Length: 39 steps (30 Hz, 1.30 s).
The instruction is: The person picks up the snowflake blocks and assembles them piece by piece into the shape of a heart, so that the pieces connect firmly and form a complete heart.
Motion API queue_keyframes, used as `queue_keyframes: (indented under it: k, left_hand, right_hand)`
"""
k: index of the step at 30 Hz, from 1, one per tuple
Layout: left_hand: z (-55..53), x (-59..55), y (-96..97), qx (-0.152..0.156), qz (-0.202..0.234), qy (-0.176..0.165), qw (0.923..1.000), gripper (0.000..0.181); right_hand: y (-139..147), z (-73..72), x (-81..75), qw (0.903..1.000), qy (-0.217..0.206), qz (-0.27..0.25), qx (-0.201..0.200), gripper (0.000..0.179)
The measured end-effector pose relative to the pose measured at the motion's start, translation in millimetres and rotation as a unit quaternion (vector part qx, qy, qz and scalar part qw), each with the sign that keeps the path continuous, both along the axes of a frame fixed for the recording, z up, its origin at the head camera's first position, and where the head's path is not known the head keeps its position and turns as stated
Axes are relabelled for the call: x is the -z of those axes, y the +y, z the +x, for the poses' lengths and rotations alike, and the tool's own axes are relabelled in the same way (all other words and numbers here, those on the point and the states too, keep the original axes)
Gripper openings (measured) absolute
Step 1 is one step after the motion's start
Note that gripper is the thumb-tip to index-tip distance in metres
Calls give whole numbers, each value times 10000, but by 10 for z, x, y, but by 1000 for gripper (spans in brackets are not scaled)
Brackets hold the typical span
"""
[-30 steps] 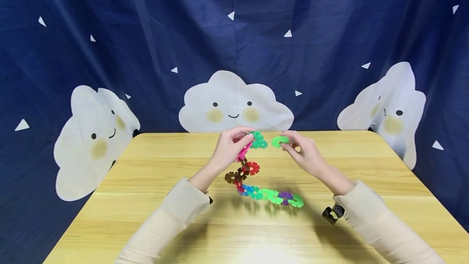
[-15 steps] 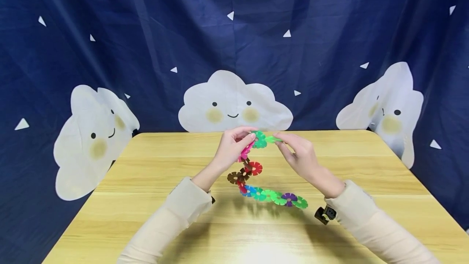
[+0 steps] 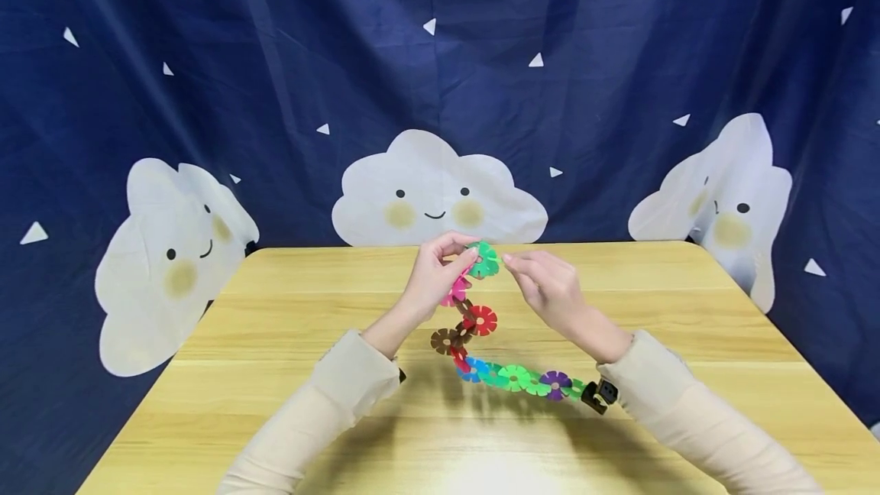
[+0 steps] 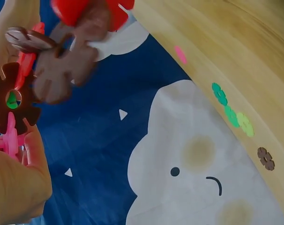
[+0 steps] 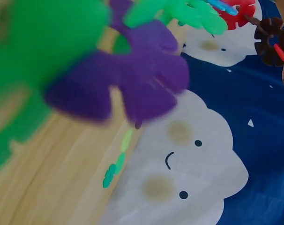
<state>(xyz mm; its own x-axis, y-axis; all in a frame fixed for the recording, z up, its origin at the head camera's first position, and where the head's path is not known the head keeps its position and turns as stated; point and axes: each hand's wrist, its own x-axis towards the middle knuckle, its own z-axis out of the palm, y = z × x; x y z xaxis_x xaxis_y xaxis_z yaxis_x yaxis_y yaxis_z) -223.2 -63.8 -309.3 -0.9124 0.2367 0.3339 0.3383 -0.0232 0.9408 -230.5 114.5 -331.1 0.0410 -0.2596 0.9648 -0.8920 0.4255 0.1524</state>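
The left hand (image 3: 431, 278) pinched the upper end of a multicoloured chain of slotted, flower-shaped plastic discs (image 3: 479, 320), which dangled in a zigzag below its fingers. A green flower-shaped plastic disc (image 3: 485, 260) showed just beyond those fingertips; beside it, the right hand (image 3: 551, 286) pinched a pale-green plastic piece (image 3: 501, 258) (nearly all hidden from me).

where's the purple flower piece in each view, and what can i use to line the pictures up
Head: purple flower piece low, right of centre, in the flower chain.
Left wrist: not in the picture.
Right wrist: large and blurred, upper part, left of centre.
Shared landmark: the blue curtain, seen in all three.
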Motion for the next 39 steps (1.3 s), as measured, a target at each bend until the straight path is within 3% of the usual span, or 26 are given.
queue_keyframes:
  k: [5, 13, 17, 20, 25, 29, 33, 36, 39]
  left_hand:
    - [18, -25, 30, -79, 243, -141, 9996, 20]
    - [39, -33, 38, -70, -297, 47, 9995, 18]
    - [21, -39, -3, -60, -299, 172, 9994, 17]
    - [24, -44, -23, 35, -107, 63, 9999, 18]
    - [45, -37, -42, 208, -100, -171, 9996, 20]
    - [52, -28, -82, 458, -742, -118, 9961, 23]
    - [50, -36, -112, 800, -1533, 21, 9849, 31]
    - [41, -50, -108, 890, -1936, 121, 9770, 39]
    - [28, -47, -97, 840, -2109, 79, 9739, 40]
  right_hand:
    - [-17, -23, -36, 10000, 50, 29, -10, 20]
    - [7, -35, -30, 9996, 130, 92, -243, 21]
    - [33, -8, -66, 9989, -233, 394, -89, 22]
    - [68, 13, -105, 9967, -586, 570, -23, 25]
    - [110, 17, -132, 9959, -581, 692, 74, 22]
    - [111, 19, -129, 9962, -298, 801, 159, 24]
    - [88, 33, -138, 9956, -14, 930, 96, 24]
    - [49, 41, -151, 9949, 108, 1006, 21, 23]
    - [8, 36, -146, 9946, 116, 1029, -14, 23]
